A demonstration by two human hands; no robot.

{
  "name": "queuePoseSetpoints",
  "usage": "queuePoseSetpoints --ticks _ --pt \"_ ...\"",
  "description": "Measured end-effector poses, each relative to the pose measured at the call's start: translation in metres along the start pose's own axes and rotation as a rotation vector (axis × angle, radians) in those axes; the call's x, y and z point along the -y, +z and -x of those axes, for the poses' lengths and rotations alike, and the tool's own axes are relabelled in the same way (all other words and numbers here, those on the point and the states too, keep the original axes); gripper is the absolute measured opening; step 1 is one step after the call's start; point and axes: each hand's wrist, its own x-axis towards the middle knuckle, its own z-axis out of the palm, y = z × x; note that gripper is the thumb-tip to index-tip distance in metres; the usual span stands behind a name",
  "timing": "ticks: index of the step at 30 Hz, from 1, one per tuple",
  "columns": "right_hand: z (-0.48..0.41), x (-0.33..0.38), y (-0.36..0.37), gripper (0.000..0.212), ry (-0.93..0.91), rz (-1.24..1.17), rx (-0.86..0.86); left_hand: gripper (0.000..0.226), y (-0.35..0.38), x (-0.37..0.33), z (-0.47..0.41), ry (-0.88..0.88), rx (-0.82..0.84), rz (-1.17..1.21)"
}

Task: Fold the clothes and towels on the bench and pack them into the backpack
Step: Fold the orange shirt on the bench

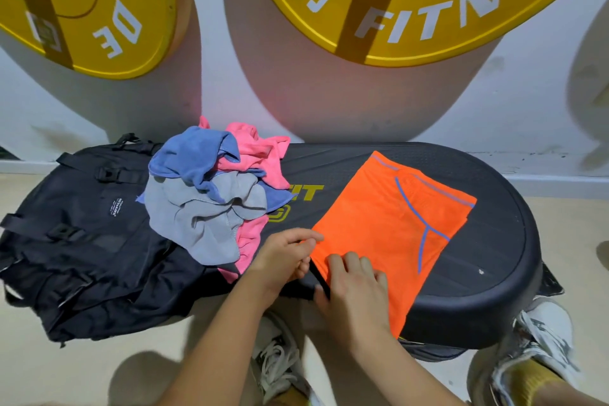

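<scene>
Head view, the only view supplied.

The black oval padded bench [478,273] stands against a white wall with large yellow weight plates [412,3] hung above it. A pair of orange shorts [389,224] of thin synthetic cloth, blue-piped and grey at the waistband, lies flat on the right half of the bench. It appears doubled leg over leg, and its near end overhangs the front edge.

The left hand [290,254] is at the shorts' left edge. Thumb and forefinger are closed on the hem there and the other fingers are curled beneath. The right hand [356,287] lies on the near left corner of the shorts. Its fingers are straight and spread, pressing the cloth down and clasping nothing.

A loose heap of towels [214,191] in blue, pink and grey terry sits crumpled on the left part of the bench, spilling onto the backpack. The black fabric backpack [82,241] with buckled straps lies flat at the bench's left end. Its opening is not visible, and nothing can be seen packed into it.

Assessment: early stage. One garment is partly folded and needs at least one further fold. The towels in the heap are unfolded. Packing does not appear to have started.
</scene>
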Motion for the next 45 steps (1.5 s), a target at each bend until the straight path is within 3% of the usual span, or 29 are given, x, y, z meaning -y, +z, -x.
queuePoseSetpoints --ticks 2,4,7,9,12,14,15,17,19,22,27,31,35,42,45 --pt "-0.003 -0.002 0.003 0.022 0.008 0.007 -0.017 0.019 -0.004 -0.001 -0.001 -0.006 0.042 -0.004" --pt "-0.005 -0.006 0.007 0.01 0.013 0.024 -0.054 0.031 -0.012 -0.003 -0.003 0.03 0.077 -0.222" --pt "-0.006 -0.009 0.01 0.022 0.02 0.016 -0.076 0.052 -0.016 0.003 -0.007 0.203 -0.017 -0.98" --pt "-0.006 -0.01 0.011 0.024 0.011 0.01 -0.087 0.059 -0.005 0.019 -0.008 0.503 -0.156 -1.37" --pt "-0.006 -0.013 0.011 0.022 -0.007 -0.009 -0.096 0.045 0.01 0.031 -0.013 0.742 -0.092 -1.384" --pt "-0.002 -0.017 0.012 0.013 -0.028 -0.03 -0.087 0.036 0.005 0.029 -0.017 0.787 -0.006 -1.419" --pt "0.001 -0.02 0.012 0.023 -0.02 -0.038 -0.075 0.034 0.002 0.027 -0.016 0.798 0.016 -1.442" --pt "0.009 -0.024 0.013 0.036 -0.016 -0.03 -0.078 0.047 0.001 0.02 -0.015 0.68 0.069 -1.455" --pt "0.016 -0.025 0.01 0.035 -0.041 -0.029 -0.107 0.056 0.005 0.01 -0.012 0.518 0.089 -1.471" --pt "0.024 -0.036 -0.001 0.035 -0.075 -0.049 -0.122 0.039 0.016 -0.003 -0.002 0.47 0.093 -1.618" --pt "0.04 -0.077 -0.034 0.037 -0.1 -0.185 -0.044 0.01 0.016 0.001 0.011 0.442 0.168 -1.62" --pt "0.054 -0.102 -0.063 0.031 -0.133 -0.218 0.213 0.022 0.024 0.002 0.023 0.377 0.301 -1.578" --pt "0.057 -0.113 -0.073 0.023 -0.025 -0.337 0.325 0.036 0.025 0.002 0.033 0.325 0.453 -1.454" --pt "0.046 -0.126 -0.089 0.012 0.295 -0.821 0.331 0.02 0.002 0.007 0.034 0.109 0.478 -0.937" --pt "0.046 -0.125 -0.085 0.013 0.303 -0.828 0.174 0.013 -0.004 0.006 0.035 0.114 0.382 -0.539"
